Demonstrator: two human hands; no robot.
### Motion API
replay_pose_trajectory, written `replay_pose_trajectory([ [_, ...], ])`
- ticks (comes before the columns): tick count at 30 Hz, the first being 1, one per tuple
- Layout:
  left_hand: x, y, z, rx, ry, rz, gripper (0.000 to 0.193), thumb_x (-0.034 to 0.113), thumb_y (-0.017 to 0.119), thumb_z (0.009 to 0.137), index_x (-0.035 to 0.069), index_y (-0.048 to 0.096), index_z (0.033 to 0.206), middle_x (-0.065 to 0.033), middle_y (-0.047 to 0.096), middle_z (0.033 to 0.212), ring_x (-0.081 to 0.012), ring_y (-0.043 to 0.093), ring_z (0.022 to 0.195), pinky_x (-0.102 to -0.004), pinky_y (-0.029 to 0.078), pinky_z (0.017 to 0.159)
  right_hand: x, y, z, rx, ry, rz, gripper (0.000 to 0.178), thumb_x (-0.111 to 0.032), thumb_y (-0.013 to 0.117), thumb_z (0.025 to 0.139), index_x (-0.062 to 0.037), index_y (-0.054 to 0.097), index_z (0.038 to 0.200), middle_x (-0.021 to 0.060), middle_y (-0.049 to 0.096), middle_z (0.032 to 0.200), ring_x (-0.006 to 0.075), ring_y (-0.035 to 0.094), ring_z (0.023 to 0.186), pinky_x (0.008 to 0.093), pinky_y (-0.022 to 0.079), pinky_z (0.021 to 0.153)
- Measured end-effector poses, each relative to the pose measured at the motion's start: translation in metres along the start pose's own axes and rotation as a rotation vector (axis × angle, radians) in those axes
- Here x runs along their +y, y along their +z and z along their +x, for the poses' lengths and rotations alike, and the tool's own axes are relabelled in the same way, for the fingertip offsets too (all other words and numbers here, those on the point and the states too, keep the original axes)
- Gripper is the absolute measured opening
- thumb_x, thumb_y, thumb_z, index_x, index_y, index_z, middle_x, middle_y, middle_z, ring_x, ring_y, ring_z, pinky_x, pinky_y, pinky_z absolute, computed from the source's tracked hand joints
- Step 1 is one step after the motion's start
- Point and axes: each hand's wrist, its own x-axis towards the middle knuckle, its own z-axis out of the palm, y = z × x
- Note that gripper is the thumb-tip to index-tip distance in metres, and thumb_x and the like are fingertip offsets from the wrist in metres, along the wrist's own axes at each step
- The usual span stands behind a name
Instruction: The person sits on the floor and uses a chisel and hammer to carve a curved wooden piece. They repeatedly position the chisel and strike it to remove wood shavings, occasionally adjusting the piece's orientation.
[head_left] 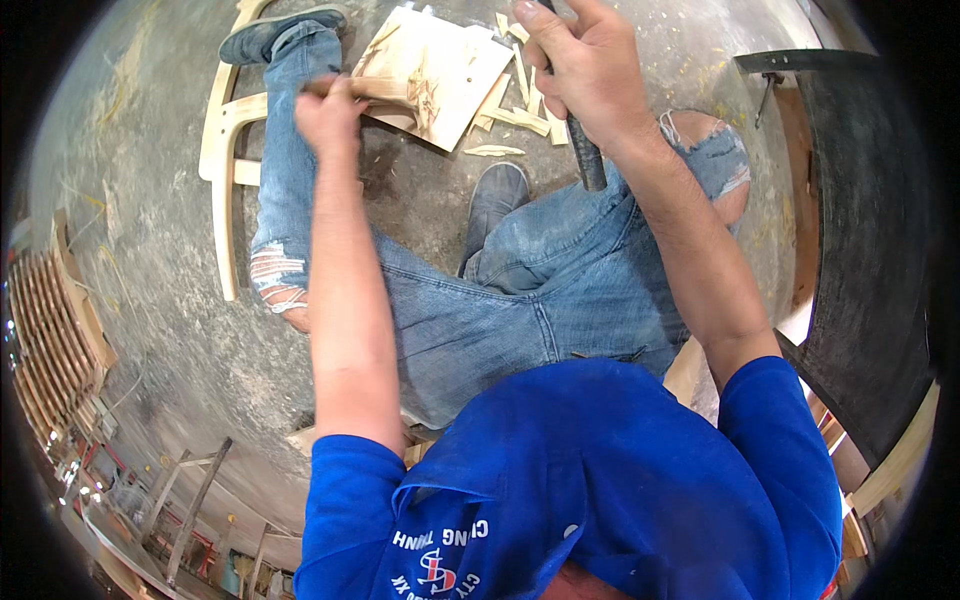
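Note:
My left hand (330,118) is closed around one end of a wooden piece (385,90), slightly blurred by motion. The piece's other end reaches over a pale wooden board (465,60) on the floor, among shavings (428,100). Raised at the upper right, my right hand (595,80) grips a long black handle (590,165), whose lower end points back toward my knee. The upper end of this black-handled tool runs out of the picture, so its head is hidden.
Split wood strips (520,118) lie right of the board. A curved pale wooden frame (215,140) rests beside my left leg (285,130). Stacked wooden slats (65,340) stand far left; a large black panel (865,230) is at right.

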Motion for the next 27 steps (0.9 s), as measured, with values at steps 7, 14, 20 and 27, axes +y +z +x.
replay_pose_trajectory([
  [7, 0.006, -0.002, -0.018, -0.133, -0.034, 0.128, 0.015, 0.005, 0.076, 0.094, 0.005, 0.065, 0.105, -0.0076, 0.073, 0.093, -0.0178, 0.074, 0.076, -0.0309, 0.056, 0.059, -0.01, -0.009, 0.013, 0.035, -0.049, 0.069, 0.061, -0.012, 0.056, 0.109, -0.0089, 0.035, 0.166, -0.0038, 0.049, 0.06, 0.0064, 0.04, 0.041, 0.0253, 0.033, 0.036],
  [14, 0.02, 0.027, -0.052, -0.114, 0.45, 0.574, 0.021, 0.016, 0.068, 0.088, 0.002, 0.06, 0.103, -0.018, 0.073, 0.087, -0.0344, 0.075, 0.083, -0.0464, 0.059, 0.076, -0.008, -0.008, 0.011, 0.095, 0.033, 0.138, 0.061, -0.01, 0.057, 0.107, -0.0108, 0.037, 0.165, -0.0032, 0.05, 0.06, 0.0068, 0.041, 0.041, 0.0257, 0.034, 0.036],
  [20, -0.007, 0.049, -0.073, -0.386, 0.107, 1.366, 0.032, 0.032, 0.073, 0.094, 0.005, 0.075, 0.109, -0.0196, 0.077, 0.111, -0.039, 0.075, 0.106, -0.0503, 0.06, 0.093, -0.009, -0.006, 0.01, 0.118, 0.065, 0.128, 0.063, -0.008, 0.059, 0.106, -0.0138, 0.039, 0.165, -0.0035, 0.049, 0.061, 0.007, 0.04, 0.042, 0.0258, 0.033, 0.037],
  [27, -0.011, 0.053, -0.07, -0.532, 0.177, 1.562, 0.035, 0.036, 0.072, 0.093, 0.006, 0.08, 0.109, -0.0179, 0.079, 0.11, -0.0364, 0.076, 0.106, -0.0464, 0.061, 0.092, -0.007, -0.009, 0.013, 0.142, 0.053, 0.15, 0.062, -0.007, 0.059, 0.105, -0.0148, 0.041, 0.164, -0.0036, 0.049, 0.063, 0.0066, 0.04, 0.043, 0.0261, 0.033, 0.037],
])
